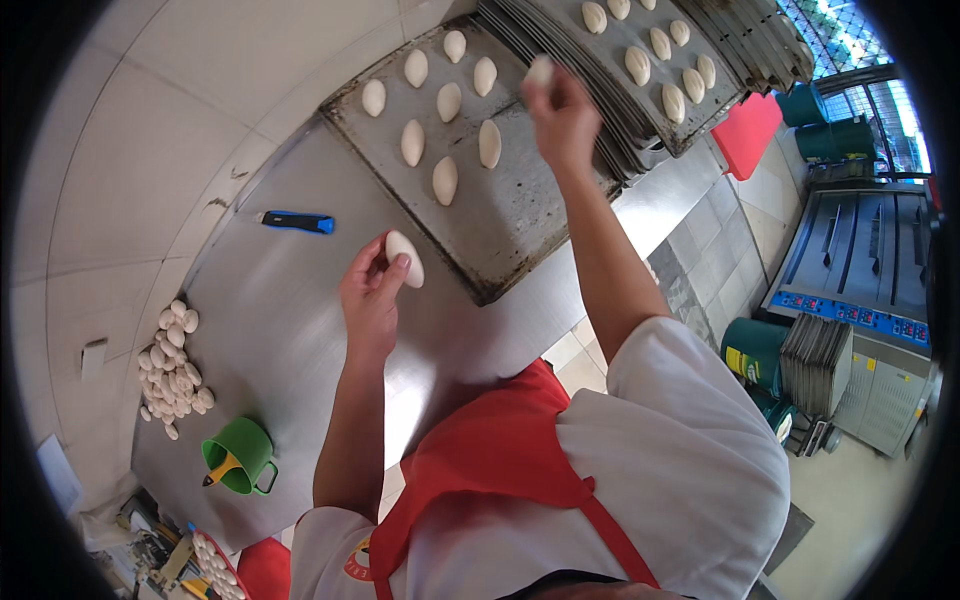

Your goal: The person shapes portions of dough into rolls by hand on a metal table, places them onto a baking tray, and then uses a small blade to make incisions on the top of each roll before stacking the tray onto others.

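Note:
My left hand point(372, 290) is closed round an oval piece of white dough point(405, 259), held above the steel table just beside the baking tray. Over the far right part of that dark, worn baking tray point(520, 215) reaches my right hand point(562, 112), its fingers closed on another pale dough piece point(541, 72), partly hidden and slightly blurred. Several smooth oval dough pieces point(445, 181) lie spaced in rows on the far left half of the tray.
A stack of trays point(575, 75) topped by scored dough pieces point(637, 66) stands at the far right. On the steel table point(290, 330) lie a blue-and-black cutter point(297, 222), a heap of dough pieces point(172, 370) and a green mug point(243, 445). An oven point(850, 250) stands farther right.

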The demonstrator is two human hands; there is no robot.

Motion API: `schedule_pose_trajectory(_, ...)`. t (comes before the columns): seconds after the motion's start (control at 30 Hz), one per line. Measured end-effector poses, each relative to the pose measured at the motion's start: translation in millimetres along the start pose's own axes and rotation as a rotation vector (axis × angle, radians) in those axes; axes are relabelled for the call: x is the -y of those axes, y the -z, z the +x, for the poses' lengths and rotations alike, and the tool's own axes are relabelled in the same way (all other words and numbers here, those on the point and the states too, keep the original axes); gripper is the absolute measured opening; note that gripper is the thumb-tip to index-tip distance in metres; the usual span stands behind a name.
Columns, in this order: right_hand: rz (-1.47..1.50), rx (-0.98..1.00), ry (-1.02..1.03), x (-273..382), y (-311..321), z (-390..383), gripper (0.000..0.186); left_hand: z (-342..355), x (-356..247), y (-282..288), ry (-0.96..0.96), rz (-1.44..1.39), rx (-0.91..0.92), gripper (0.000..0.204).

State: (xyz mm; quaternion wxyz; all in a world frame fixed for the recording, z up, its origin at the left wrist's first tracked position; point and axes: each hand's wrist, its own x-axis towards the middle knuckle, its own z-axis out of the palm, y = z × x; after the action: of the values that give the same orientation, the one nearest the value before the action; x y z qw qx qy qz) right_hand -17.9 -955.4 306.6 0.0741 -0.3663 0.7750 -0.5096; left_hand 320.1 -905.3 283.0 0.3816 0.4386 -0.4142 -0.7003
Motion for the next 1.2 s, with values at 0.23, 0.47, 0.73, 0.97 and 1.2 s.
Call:
schedule_pose_trajectory(0.23, -0.04, 0.217, -0.172, -55, -3, -43, 0.047, 47, 17, -73, 0.133, -0.038, -0.02, 0.045)
schedule_pose_trajectory(0.47, 0.415, 0.464, -0.083, 3, 43, -149, 0.045, 9, 3, -92, 0.187, -0.049, 0.094, 0.054)
schedule_pose_trajectory(0.73, -0.07, 0.479, 0.024, -19, 18, -172, 0.057, -73, 5, 41, -0.013, 0.267, -0.295, 0.051)
schedule_pose_trajectory(0.97, -0.251, 0.412, 0.095, -53, -3, -179, 0.067, -121, 15, 187, -0.19, 0.463, -0.601, 0.038)
schedule_pose_trajectory(1.2, -0.284, 0.327, 0.305, 37, 9, -264, 0.049, -83, 5, 394, -0.279, 0.973, -1.3, 0.049)
